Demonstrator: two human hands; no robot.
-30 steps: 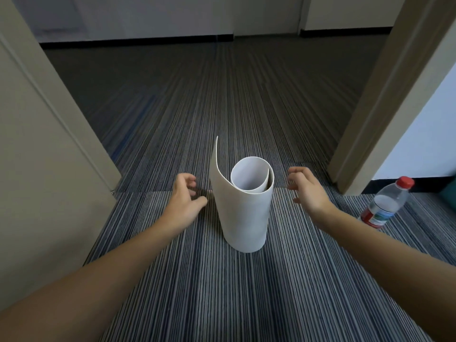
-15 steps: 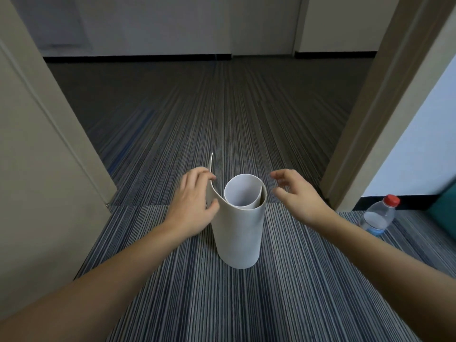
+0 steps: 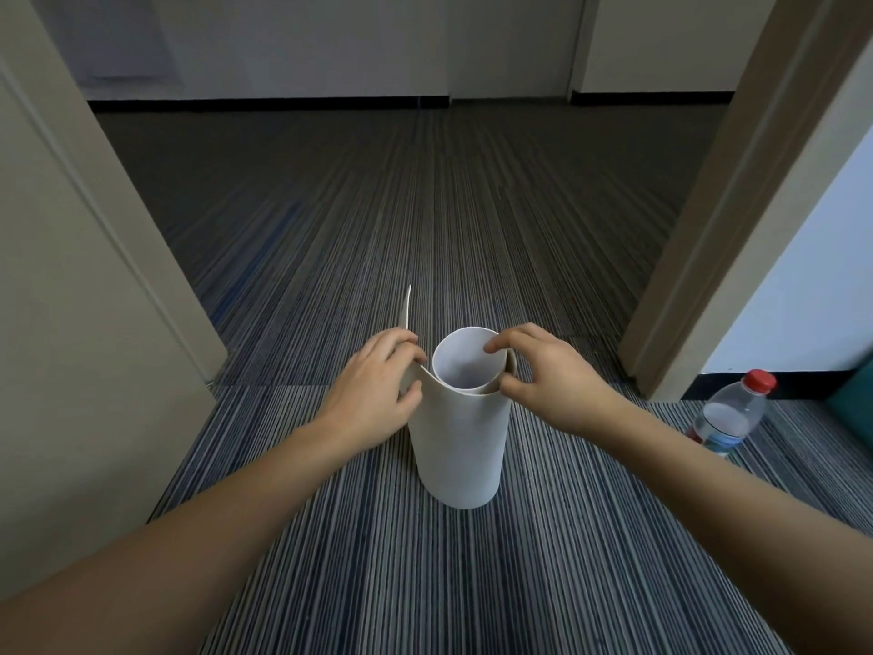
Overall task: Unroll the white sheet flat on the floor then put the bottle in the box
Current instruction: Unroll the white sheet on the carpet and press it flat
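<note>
A rolled white sheet (image 3: pixel 460 432) stands upright on striped carpet (image 3: pixel 543 583), its hollow centre open at the top with nothing visible inside; the left hand (image 3: pixel 373 394) grips the loose outer flap at the roll's left, thumb and fingers closed on it; the right hand (image 3: pixel 543 375) pinches the roll's top rim on its right side, fingertips over the edge; a clear plastic bottle (image 3: pixel 732 413) with a red cap lies well to the right of the roll, beside a door frame (image 3: pixel 737 191)
</note>
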